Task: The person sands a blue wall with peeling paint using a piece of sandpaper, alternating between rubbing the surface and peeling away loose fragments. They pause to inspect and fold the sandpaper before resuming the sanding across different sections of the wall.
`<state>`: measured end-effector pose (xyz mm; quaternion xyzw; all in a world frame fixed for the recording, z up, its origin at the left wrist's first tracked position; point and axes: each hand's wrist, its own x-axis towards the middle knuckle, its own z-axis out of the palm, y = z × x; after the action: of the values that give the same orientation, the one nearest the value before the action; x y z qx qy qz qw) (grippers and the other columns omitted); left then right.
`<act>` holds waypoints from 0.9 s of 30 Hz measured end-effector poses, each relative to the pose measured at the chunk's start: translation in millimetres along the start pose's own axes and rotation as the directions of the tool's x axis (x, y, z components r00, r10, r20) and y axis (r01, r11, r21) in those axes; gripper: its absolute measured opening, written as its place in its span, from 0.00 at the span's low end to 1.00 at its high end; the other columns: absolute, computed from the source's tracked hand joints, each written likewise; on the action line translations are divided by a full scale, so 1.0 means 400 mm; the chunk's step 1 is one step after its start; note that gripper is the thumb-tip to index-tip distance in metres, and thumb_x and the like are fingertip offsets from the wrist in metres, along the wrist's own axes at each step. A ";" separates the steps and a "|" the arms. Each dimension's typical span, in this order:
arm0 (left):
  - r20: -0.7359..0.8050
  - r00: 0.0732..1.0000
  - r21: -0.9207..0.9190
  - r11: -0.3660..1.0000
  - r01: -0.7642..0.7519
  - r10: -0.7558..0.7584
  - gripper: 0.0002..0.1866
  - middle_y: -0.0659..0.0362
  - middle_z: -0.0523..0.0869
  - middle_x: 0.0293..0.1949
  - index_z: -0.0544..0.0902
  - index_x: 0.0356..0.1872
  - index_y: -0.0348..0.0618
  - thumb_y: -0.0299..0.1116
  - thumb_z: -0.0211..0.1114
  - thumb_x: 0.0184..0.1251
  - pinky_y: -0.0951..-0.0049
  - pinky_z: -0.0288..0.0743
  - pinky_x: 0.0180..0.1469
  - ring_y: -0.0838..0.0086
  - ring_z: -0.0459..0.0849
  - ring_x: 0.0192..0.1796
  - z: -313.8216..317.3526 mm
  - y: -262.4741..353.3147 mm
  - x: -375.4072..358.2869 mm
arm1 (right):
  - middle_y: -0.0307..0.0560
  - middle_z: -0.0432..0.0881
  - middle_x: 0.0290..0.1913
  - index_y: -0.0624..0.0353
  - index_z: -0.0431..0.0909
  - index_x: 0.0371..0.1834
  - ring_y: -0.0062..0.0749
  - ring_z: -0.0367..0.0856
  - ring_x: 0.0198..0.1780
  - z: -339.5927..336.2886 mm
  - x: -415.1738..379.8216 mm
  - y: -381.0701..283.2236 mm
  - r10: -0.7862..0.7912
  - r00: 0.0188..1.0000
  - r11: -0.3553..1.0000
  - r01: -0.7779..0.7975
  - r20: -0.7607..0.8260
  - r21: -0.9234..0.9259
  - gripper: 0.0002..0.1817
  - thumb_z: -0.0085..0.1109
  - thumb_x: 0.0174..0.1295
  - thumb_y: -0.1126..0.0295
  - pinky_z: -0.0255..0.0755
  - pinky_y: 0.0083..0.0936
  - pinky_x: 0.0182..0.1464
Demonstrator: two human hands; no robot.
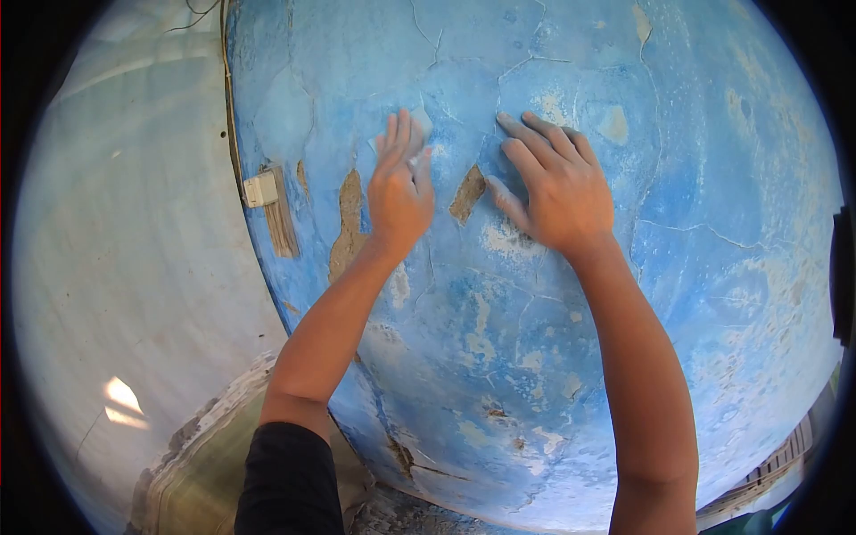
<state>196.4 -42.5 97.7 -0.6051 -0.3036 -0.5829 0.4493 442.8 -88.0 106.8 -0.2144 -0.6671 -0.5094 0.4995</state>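
Observation:
A blue wall [535, 303] with cracks and peeling paint fills the middle and right. Against its upper part, my left hand [400, 192] presses a pale, light-blue sheet [421, 122] that shows around its fingertips. To the right, my right hand [563, 183] lies on the wall with its fingers spread and nothing visible in it; its fingertips look dusty. Between the two hands is a bare brown patch [467, 193] where the paint and plaster are gone. A longer bare patch [347, 223] runs down just left of my left hand.
A white switch box [260, 189] sits on a wooden piece [281, 218] at the left, near a cable [230, 116] along the wall's edge. A whitish wall [134, 259] stands at the far left. Slatted material [785, 459] shows at the lower right.

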 end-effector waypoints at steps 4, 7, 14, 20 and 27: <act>0.060 0.992 -0.182 0.979 -0.095 0.107 0.21 0.45 0.77 0.82 0.85 0.71 0.30 0.24 0.65 0.82 0.45 0.68 0.84 0.42 0.68 0.86 -0.026 0.002 -0.017 | 0.42 0.86 0.73 0.54 0.84 0.51 0.44 0.81 0.76 0.003 0.004 0.001 -0.002 1.000 1.000 0.002 -0.010 -0.005 0.19 0.75 0.66 0.54 0.74 0.45 0.76; 0.106 0.989 -0.066 0.994 -0.091 0.098 0.21 0.49 0.76 0.83 0.86 0.71 0.32 0.24 0.65 0.81 0.42 0.64 0.85 0.41 0.68 0.86 -0.045 -0.014 0.012 | 0.42 0.86 0.73 0.53 0.84 0.51 0.44 0.81 0.76 -0.001 0.003 -0.001 -0.003 1.000 1.000 0.003 0.001 0.000 0.20 0.75 0.65 0.54 0.74 0.45 0.76; 0.116 0.972 0.048 0.977 -0.209 0.202 0.19 0.52 0.79 0.82 0.88 0.69 0.37 0.26 0.66 0.81 0.37 0.58 0.86 0.43 0.68 0.87 -0.063 0.002 0.008 | 0.42 0.86 0.74 0.54 0.84 0.51 0.44 0.81 0.76 0.000 0.002 -0.006 0.008 1.000 1.000 -0.008 -0.005 -0.006 0.20 0.76 0.64 0.54 0.73 0.45 0.76; 0.107 0.985 -0.140 0.983 -0.119 0.134 0.18 0.58 0.78 0.83 0.90 0.67 0.40 0.27 0.66 0.82 0.38 0.53 0.86 0.50 0.65 0.89 -0.028 0.030 -0.019 | 0.42 0.86 0.74 0.54 0.84 0.51 0.42 0.81 0.76 -0.002 0.004 -0.006 0.006 1.000 1.000 -0.006 0.001 -0.011 0.20 0.75 0.65 0.53 0.73 0.45 0.75; 0.093 0.988 0.139 0.981 -0.138 0.126 0.18 0.64 0.78 0.84 0.90 0.66 0.38 0.28 0.66 0.82 0.44 0.53 0.84 0.55 0.65 0.90 -0.074 -0.047 0.022 | 0.42 0.87 0.73 0.54 0.84 0.51 0.42 0.82 0.76 -0.001 0.004 -0.011 0.007 1.000 1.000 -0.007 -0.009 -0.017 0.20 0.76 0.64 0.54 0.74 0.45 0.75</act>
<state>168.0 -62.7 107.3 -0.6136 -0.3230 -0.5022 0.5167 438.8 -90.6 106.3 -0.2186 -0.6597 -0.5145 0.5023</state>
